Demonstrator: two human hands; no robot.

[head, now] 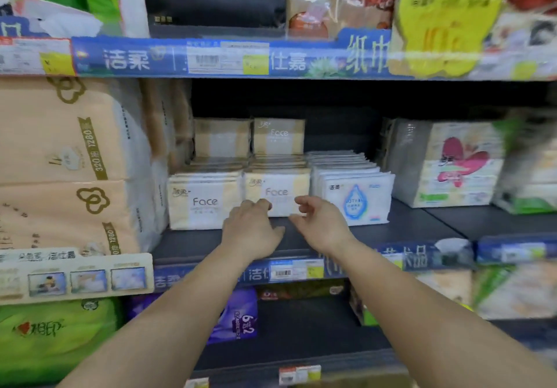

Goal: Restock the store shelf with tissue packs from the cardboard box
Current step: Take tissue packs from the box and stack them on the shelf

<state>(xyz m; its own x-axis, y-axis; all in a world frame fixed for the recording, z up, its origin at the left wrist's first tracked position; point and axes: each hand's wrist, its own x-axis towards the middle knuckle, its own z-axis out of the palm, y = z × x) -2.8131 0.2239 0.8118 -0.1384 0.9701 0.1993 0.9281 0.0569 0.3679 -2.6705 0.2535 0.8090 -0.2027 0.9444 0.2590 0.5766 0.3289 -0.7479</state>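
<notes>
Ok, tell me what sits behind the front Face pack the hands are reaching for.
Behind the front Face pack a row of like packs runs back, only their top edges showing. A second tier stands on them at the rear. Their faces are covered.

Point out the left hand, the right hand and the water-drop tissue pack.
left hand (251, 231), head view, back of the hand.
right hand (321, 222), head view, back of the hand.
water-drop tissue pack (355, 199), head view, blue drop on its front.

two bare forearms; left hand (251, 231), right hand (321, 225) ungloved
</notes>
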